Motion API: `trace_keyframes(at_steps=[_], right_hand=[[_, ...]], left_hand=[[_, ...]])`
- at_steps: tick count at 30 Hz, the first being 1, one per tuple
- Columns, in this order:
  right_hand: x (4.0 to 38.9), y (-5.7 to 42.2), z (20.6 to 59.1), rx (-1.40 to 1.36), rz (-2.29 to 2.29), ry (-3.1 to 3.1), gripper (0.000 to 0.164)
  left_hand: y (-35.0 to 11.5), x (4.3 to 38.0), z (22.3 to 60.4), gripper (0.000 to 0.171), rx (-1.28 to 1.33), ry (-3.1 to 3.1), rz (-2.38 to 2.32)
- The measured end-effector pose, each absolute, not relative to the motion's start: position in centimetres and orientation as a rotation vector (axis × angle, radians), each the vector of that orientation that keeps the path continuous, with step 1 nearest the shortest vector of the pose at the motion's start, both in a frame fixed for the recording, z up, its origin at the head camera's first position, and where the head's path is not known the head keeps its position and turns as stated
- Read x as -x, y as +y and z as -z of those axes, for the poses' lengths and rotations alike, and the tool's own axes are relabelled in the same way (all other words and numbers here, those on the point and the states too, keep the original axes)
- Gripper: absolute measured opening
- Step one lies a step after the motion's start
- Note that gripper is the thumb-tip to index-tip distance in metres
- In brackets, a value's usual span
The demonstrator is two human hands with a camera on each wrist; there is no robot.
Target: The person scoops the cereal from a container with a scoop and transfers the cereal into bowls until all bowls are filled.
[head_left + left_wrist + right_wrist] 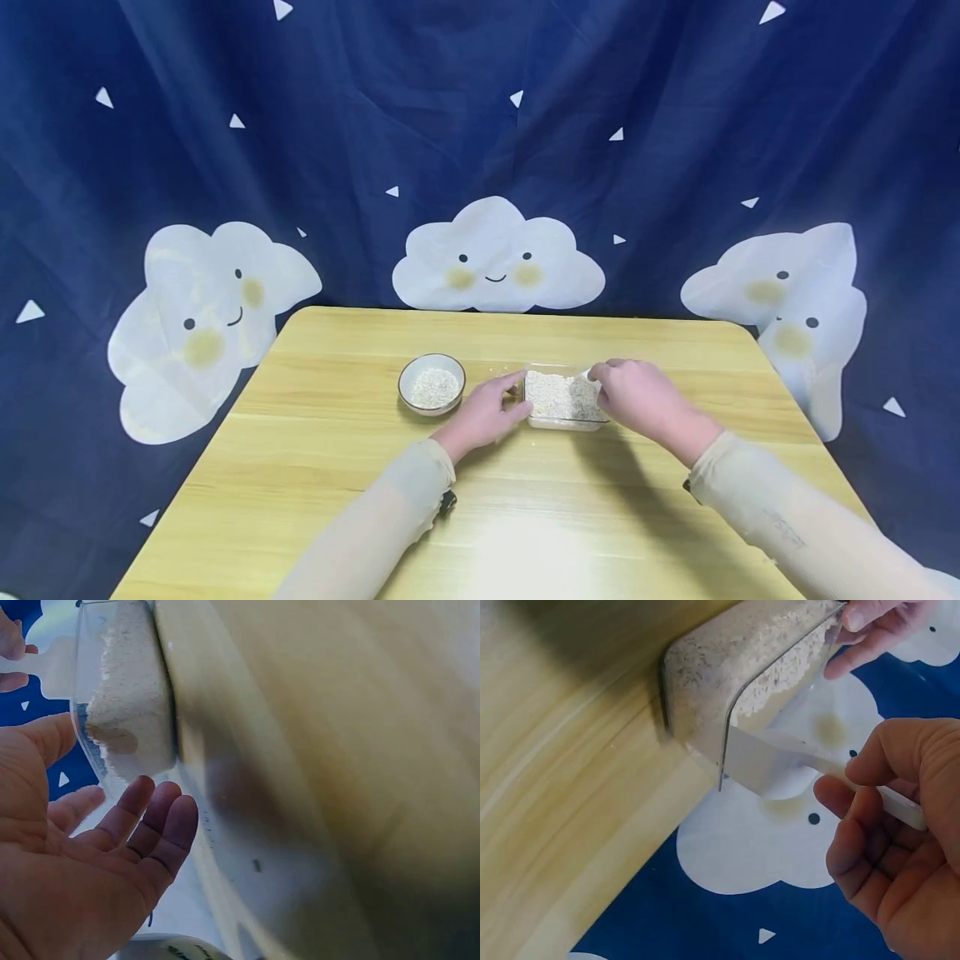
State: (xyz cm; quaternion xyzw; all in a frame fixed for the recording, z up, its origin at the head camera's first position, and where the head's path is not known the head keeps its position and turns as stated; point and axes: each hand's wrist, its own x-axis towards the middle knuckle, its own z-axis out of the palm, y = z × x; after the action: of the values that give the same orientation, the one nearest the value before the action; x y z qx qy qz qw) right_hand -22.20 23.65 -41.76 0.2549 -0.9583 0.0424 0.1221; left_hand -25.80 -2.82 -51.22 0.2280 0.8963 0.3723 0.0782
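A clear rectangular container stands on the table, filled with pale flakes like oatmeal. My right hand is at its right end. In the right wrist view, thumb and fingers pinch the handle of a white scoop, whose head is at the container's rim, partly seen through the wall. My left hand is at the opposite end; in the left wrist view its thumb is right at the rim and the extended fingers lie close to the lower corner. Left of that hand stands a dark-rimmed white bowl with flakes inside.
The wooden table has rounded far corners. A few crumbs lie near the container's far left corner. Behind the table hangs a dark blue curtain with smiling white clouds and small triangles.
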Motion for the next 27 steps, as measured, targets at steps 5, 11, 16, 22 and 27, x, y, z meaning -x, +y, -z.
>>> trace_keyframes(at_steps=[5, 11, 16, 22, 27], right_hand=[[22.8, 24.3, 41.7, -0.721, -0.317, -2.879, 0.030], [23.6, 26.1, 42.0, -0.686, -0.621, -2.928, 0.027], [24.1, 27.8, 42.4, -0.490, -0.950, -2.999, 0.027], [24.3, 29.5, 43.2, -0.251, -1.288, -3.053, 0.035], [24.3, 29.5, 44.0, -0.220, -1.344, -3.058, 0.037]], left_hand=[[-2.9, 25.8, 51.3, 0.068, -0.706, 2.668, -1.133], [-3.1, 25.7, 51.3, 0.068, -0.705, 2.665, -1.106], [-3.2, 25.7, 51.1, 0.080, -0.701, 2.662, -1.043], [-3.3, 25.7, 51.0, 0.086, -0.744, 2.656, -1.021], [-3.3, 25.7, 51.0, 0.087, -0.745, 2.664, -1.023]])
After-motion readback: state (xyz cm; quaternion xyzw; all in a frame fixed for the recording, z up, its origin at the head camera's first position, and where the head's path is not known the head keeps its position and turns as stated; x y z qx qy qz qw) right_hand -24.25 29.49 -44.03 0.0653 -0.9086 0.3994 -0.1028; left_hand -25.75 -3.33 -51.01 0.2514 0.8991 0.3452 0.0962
